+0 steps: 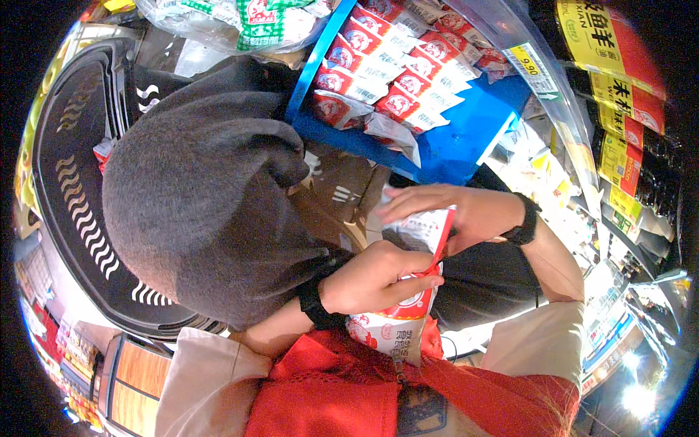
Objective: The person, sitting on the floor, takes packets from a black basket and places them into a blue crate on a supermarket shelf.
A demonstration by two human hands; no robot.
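In front of my red apron, my left hand (382, 278) grips a red and white printed plastic packet (390, 328) near its upper part, thumb and finger pinching the red band. My right hand (453, 210) is at the packet's upper end, behind its red-edged white flap; its fingers are slightly blurred and spread, and what its palm touches is hidden. Both wrists wear black bands. Beyond my hands stands a blue bin (464, 128) with rows of small red and white packets (382, 65).
A dark grey cloth-covered shape (202, 180) fills the left, beside a black slotted basket (82, 202). A clear bag of packets (240, 24) lies at the top. Yellow and red labelled bottles (617, 109) line the right, behind a clear shelf edge (568, 104) with a price tag.
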